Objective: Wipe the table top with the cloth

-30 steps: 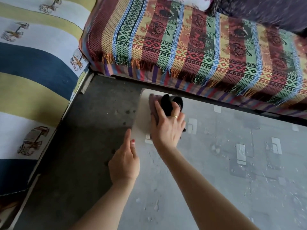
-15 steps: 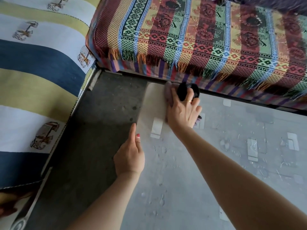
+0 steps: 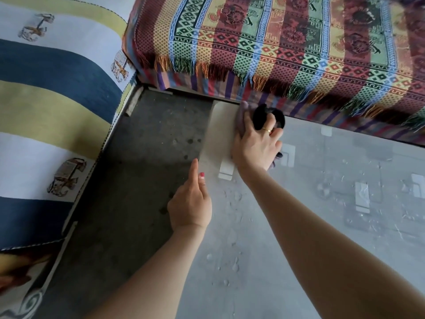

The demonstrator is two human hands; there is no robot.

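Note:
The table top (image 3: 299, 238) is a frosted grey glass pane, dusty and speckled with dried marks. My right hand (image 3: 257, 146) presses a crumpled mauve and black cloth (image 3: 262, 116) flat onto the table's far left corner, close to the sofa's front. The cloth sticks out beyond my fingers, and a little shows under my palm at the right. My left hand (image 3: 190, 203) rests on the table's left edge with the index finger stretched forward, holding nothing.
A sofa under a striped woven throw with fringe (image 3: 276, 47) runs along the far edge. A blue, yellow and white striped seat (image 3: 57, 93) stands at the left. Dark floor (image 3: 142, 162) lies between them. White pads (image 3: 362, 196) show through the glass.
My right hand has pushed the cloth away from me, up to the table's far edge by the sofa. My left hand has stayed on the left edge.

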